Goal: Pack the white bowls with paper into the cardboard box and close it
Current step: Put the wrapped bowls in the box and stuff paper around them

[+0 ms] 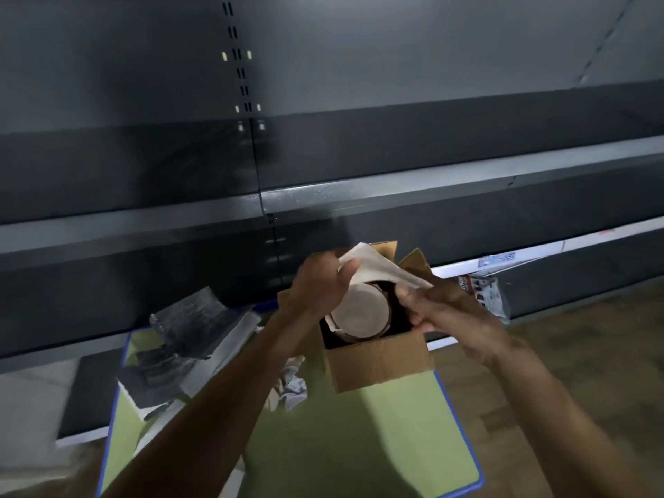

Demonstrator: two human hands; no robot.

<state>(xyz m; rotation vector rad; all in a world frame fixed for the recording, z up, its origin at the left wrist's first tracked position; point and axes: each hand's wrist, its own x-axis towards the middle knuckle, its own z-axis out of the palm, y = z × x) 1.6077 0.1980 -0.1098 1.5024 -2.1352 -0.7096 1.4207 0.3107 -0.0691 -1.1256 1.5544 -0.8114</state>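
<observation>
The person's left hand (323, 286) and right hand (433, 306) each pinch an edge of a sheet of paper (375, 267) with curled fingers. They hold it just over the open cardboard box (377, 364). A pale round bowl (359, 315) sits inside the box. The box stands on a green mat (359, 443), and a crumpled paper ball (291, 387) lies just beside it.

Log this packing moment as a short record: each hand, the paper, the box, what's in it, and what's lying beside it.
Cardboard box: flaps open, on the green mat
Inside: one pale round bowl visible
Left hand: pinches one end of the paper sheet
Right hand: grips the other end
Paper sheet: held above the box opening
Beside box: crumpled paper on the mat
</observation>
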